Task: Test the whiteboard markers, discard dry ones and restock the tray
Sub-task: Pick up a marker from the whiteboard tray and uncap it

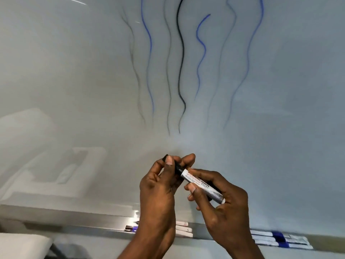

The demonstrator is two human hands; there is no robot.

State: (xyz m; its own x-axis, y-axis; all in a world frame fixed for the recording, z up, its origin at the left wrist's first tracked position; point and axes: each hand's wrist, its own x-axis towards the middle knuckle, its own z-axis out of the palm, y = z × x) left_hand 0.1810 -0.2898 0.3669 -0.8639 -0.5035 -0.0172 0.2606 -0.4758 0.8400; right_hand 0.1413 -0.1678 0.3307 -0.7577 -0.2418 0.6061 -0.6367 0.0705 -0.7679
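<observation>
Your right hand (224,208) grips the white plastic whiteboard marker (198,183) while your left hand (160,186) pinches its black cap (176,166), probably to uncap or recap it.

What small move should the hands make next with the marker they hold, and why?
Probably pull the black cap straight off: the left hand pinches it, the right hand grips the marker by its barrel, and the cap looks seated, so no test stroke is possible yet.
</observation>
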